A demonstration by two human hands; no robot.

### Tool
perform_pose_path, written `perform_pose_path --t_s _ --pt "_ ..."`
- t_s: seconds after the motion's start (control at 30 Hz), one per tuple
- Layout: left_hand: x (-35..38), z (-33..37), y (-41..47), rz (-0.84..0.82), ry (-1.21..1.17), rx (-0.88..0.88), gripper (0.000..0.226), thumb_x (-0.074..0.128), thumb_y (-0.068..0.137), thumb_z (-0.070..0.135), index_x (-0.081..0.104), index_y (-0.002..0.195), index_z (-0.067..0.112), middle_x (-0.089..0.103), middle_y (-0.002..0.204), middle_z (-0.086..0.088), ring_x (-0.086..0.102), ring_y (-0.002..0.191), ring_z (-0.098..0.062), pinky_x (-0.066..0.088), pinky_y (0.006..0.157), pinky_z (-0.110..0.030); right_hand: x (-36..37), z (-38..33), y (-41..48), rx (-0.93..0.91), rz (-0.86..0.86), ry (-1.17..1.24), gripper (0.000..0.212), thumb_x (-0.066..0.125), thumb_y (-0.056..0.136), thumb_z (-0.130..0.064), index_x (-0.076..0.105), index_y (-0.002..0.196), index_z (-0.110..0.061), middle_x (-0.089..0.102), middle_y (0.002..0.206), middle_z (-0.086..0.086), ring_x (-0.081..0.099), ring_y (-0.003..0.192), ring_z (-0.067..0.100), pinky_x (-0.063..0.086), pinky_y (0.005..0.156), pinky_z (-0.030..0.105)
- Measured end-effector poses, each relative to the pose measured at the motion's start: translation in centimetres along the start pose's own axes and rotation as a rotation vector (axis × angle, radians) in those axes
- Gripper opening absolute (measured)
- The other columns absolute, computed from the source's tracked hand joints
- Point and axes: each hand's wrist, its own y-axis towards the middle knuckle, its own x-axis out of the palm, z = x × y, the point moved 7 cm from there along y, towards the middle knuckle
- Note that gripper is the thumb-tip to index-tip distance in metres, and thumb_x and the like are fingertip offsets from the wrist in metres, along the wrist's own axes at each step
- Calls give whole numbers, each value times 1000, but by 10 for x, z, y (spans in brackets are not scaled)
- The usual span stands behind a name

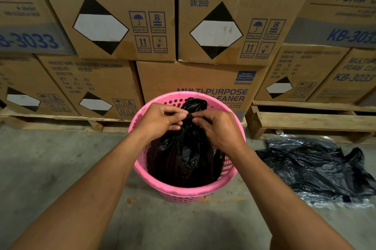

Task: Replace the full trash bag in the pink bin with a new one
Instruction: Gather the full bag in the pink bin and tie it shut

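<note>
A pink perforated bin (183,192) stands on the concrete floor in front of me. Inside it sits a black trash bag (187,154), its top gathered into a neck above the rim. My left hand (160,119) and my right hand (217,125) both pinch that gathered neck from either side, fingertips almost touching. The tip of the bag (195,103) sticks up behind my fingers. On the floor to the right of the bin lies a flat pile of black plastic bags (313,168).
Stacked cardboard cartons (122,26) of foam cleaner rise close behind the bin on wooden pallets (305,121). Bare concrete floor (50,158) stretches to the left of the bin and in front of it.
</note>
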Motion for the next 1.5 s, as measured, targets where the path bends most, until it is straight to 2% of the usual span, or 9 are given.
perform_pose_path --t_s 0.37,0.47,0.53,0.67,0.9,1.03,1.17,1.37,1.5 --pt "-33 -18 1 159 482 70 9 75 87 16 78 93 22 75 84 -2 74 74 -20 62 69 -29 4 30 -6 175 -277 -231 20 69 96 -22 77 114 -21 78 101 1 70 94 19 54 88 30" --pt "-27 -16 0 132 464 80 9 72 90 16 76 90 24 73 78 0 72 72 -14 62 70 -32 7 32 -6 204 -323 -257 13 64 96 -17 77 96 -15 73 83 2 67 79 20 48 70 28" --pt "-24 -10 -1 120 351 89 11 72 90 11 75 85 21 72 78 -4 72 74 -15 62 71 -33 3 31 -4 253 -272 -149 17 61 95 -19 72 83 -13 69 69 1 63 60 16 44 56 27" --pt "-12 5 -4 87 125 90 16 75 85 0 71 86 16 68 84 -11 72 77 -19 60 69 -27 3 24 -1 327 -86 268 11 64 96 -19 68 89 -12 65 61 -2 62 46 14 47 48 25" --pt "-1 15 -4 92 54 65 18 69 89 -1 67 89 17 70 76 -5 69 75 -14 60 71 -27 23 5 7 193 -60 409 7 73 93 -18 69 90 -12 73 81 13 64 59 20 59 65 54" --pt "-4 17 -3 134 29 59 16 75 85 4 75 83 19 73 82 -3 68 74 -14 59 69 -25 23 3 6 202 -6 445 19 78 89 -17 65 102 -22 76 84 0 72 71 24 61 65 47" --pt "-4 19 -4 165 96 45 14 75 86 8 71 88 21 75 82 -4 64 62 -6 51 65 -25 27 0 7 150 -5 399 43 77 90 -20 67 131 -29 78 86 -9 66 61 5 60 68 31" --pt "-12 11 -14 177 53 -48 31 67 85 -3 65 107 19 78 94 -9 66 79 -23 49 70 -30 34 -3 7 144 -1 322 19 73 92 -20 76 109 -27 75 82 -10 65 66 0 57 70 29" --pt "-46 24 -49 396 570 153 37 63 92 11 61 126 25 74 106 8 66 97 -11 51 80 -25 35 -4 10 131 -10 299 11 71 92 -17 74 99 -24 77 92 -13 71 88 0 58 87 36"
